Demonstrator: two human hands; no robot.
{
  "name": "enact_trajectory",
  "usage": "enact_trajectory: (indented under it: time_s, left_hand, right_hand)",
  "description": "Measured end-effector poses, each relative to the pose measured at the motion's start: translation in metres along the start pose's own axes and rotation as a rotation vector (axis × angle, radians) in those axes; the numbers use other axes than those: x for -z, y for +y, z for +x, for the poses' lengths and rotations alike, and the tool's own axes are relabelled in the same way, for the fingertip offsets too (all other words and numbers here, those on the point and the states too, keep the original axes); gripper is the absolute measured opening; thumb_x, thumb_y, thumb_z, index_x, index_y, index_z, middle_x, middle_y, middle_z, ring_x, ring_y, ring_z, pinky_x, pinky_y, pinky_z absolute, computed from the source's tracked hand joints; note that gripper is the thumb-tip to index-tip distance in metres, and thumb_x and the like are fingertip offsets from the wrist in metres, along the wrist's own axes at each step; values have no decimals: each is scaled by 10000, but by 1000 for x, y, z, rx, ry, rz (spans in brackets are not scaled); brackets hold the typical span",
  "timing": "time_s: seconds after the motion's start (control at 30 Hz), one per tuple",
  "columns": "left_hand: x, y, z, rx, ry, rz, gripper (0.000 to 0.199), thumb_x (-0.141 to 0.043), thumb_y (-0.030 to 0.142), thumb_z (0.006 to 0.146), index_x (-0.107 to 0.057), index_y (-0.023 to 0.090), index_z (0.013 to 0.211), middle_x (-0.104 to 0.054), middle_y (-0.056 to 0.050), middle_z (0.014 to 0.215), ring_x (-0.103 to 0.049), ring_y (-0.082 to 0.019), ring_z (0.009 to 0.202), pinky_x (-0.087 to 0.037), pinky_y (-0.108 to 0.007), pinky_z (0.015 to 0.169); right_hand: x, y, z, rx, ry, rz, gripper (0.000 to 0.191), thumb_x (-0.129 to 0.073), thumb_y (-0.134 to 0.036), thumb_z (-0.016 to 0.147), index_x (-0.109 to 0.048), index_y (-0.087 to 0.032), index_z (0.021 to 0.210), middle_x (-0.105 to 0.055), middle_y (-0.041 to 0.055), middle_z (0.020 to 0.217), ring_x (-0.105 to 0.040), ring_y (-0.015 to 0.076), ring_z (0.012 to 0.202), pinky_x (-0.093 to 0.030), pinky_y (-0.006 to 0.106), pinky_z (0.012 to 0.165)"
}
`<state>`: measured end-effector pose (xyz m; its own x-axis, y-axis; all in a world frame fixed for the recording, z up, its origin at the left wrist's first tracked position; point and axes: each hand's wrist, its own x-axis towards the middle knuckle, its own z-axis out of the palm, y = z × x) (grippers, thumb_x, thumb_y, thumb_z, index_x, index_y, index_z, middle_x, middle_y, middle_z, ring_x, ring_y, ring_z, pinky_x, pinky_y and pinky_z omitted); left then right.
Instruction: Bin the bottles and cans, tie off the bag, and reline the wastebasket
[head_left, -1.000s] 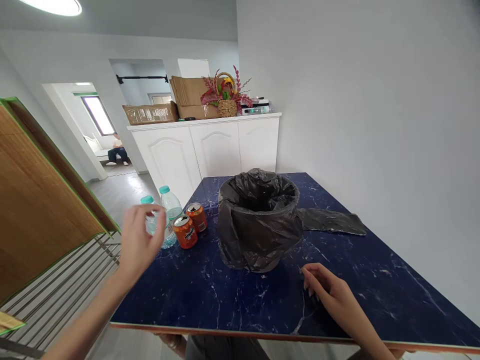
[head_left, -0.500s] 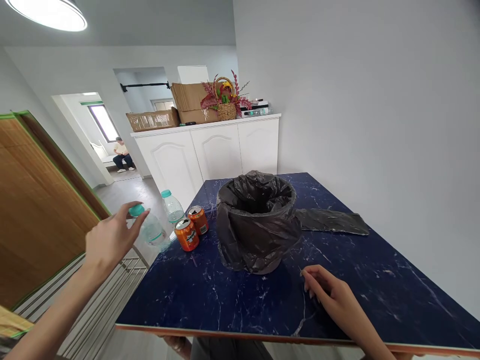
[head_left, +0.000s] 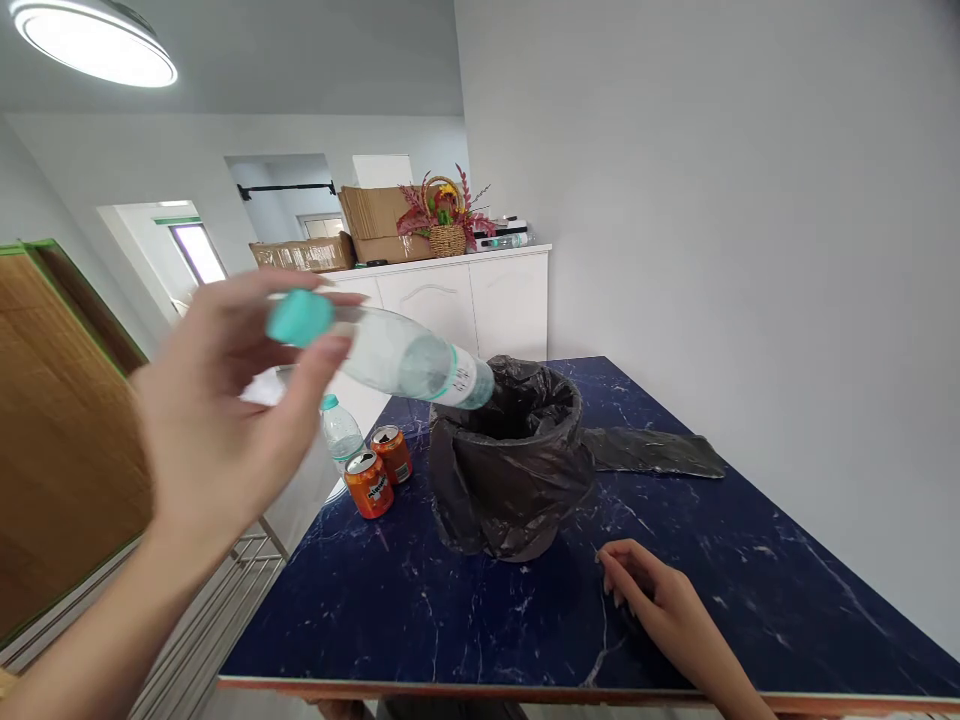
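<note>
Left hand (head_left: 217, 445) pinches presumably light, pliable bottle (head_left: 386, 350) by likely firmer neck; right hand (head_left: 660, 597), apparently empty, half-curls near tabletop's (head_left: 450, 625) front edge.

Before me, brown cardboard boxes (head_left: 373, 222) and a woven tan flower basket (head_left: 447, 240) stand on a white panelled cabinet (head_left: 511, 305); a round white ceiling lamp (head_left: 94, 45) glows to my left.

- Table (head_left: 487, 630): lower half of frame
- Bin (head_left: 510, 490): on table, mid-frame
- Left hand (head_left: 225, 400): left of centre, bottle (head_left: 382, 350) in it, base end overlapping bin mouth
- Front can (head_left: 369, 485), rear can (head_left: 392, 455): on table, left of bin
- Second bottle (head_left: 343, 437): behind front can
- Plastic strip (head_left: 652, 452): right of bin
- Right hand (head_left: 652, 590): lower right, on table
- Cabinet (head_left: 514, 300): behind table, flower basket (head_left: 448, 238) on top
</note>
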<state>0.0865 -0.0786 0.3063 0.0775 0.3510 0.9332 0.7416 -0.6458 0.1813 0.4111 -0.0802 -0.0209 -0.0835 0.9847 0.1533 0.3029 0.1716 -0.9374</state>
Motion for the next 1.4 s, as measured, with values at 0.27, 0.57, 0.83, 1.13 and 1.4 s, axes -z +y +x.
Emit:
enact_trajectory:
  time_s: [0.27,0.57,0.83,1.13,1.4]
  left_hand:
    - [-74,-22,7,-12,-640,-27,404,-630,572,1015,-690,266,1272,-816,-44,1133,-797,-240,883,-620,-355,781]
    - [-99,-47,18,-4,-1045,35,347,-720,531,910,-832,366,1195,-848,5,984,-678,-203,631,-477,-328,637]
    - [-112,-55,26,30,-1138,21,222,-727,510,887,-884,353,882,-862,2,911,-764,-237,750,-527,-333,675]
    - [-71,-108,13,88,-554,329,474,-465,586,1034,-786,243,1100,-809,-85,1231,-725,-328,1115,-538,-478,1036]
    - [-23,-230,-29,472,-686,570,606,-547,593,883,-665,170,1300,-745,-230,1346,-684,-457,1276,-511,-592,1075]
  right_hand:
    - [-1,-1,1,38,21,1,450,-522,-664,1074,-689,-247,1064,-699,27,828,-666,189,717,-510,296,678]
    - [-1,-6,0,53,33,10,474,-536,-686,1059,-717,-249,1030,-708,30,804,-667,190,690,-516,291,658]
    - [-1,-4,0,40,14,1,473,-510,-680,1072,-699,-249,1023,-693,30,834,-654,187,723,-507,292,685]
    - [0,-6,0,25,16,23,484,-532,-719,1042,-704,-267,1035,-699,41,809,-660,200,700,-516,286,611]
    - [-1,-4,0,32,16,-5,465,-523,-694,1051,-684,-260,1009,-700,38,816,-653,197,711,-508,291,648]
